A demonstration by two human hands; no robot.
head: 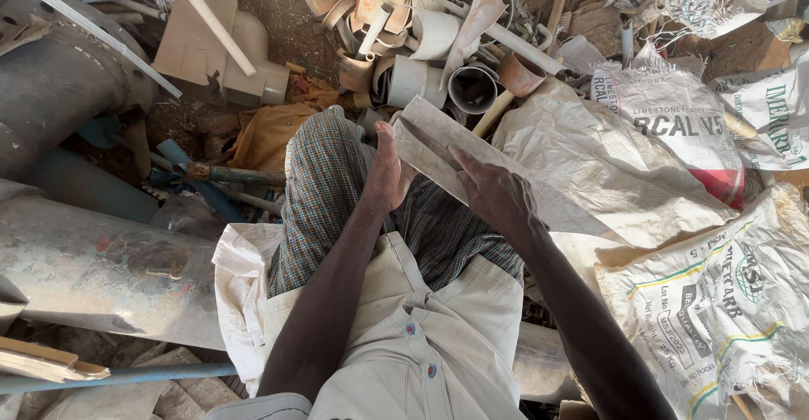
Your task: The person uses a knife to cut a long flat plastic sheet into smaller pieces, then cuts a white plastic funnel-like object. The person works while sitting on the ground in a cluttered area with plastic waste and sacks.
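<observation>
My pale shirt (421, 344) with its buttons is closest under my chin, and just past it the checked cloth (337, 192) over my lap. Above the lap I hold a long flat grey strip (472, 167), a dusty piece that looks like cut pipe or board; I cannot tell which. It runs at a slant from over my knee down toward the white sacks (674, 243) piled beside it.

My left hand (389, 176) is at the upper end of the strip, palm against its near face and thumb up along the edge, fingers curled around behind it where I cannot see them, so that end is clamped. My right hand (493, 192) lies flat across the middle of the strip, fingers spread and pressed on top, apparently steadying it rather than gripping. Held at two points like this, the strip stays level off my lap and does not sag.

Beyond the strip's upper end lies a heap of cut pipe pieces (421, 49), pale and tan, rings and half shells tumbled on the dirt. To the far side of my lap from the strip a big grey pipe (101, 260) lies along the ground, with a thin blue one (126, 376) below it. An orange cloth (270, 133) is bunched between that pipe and the heap.
</observation>
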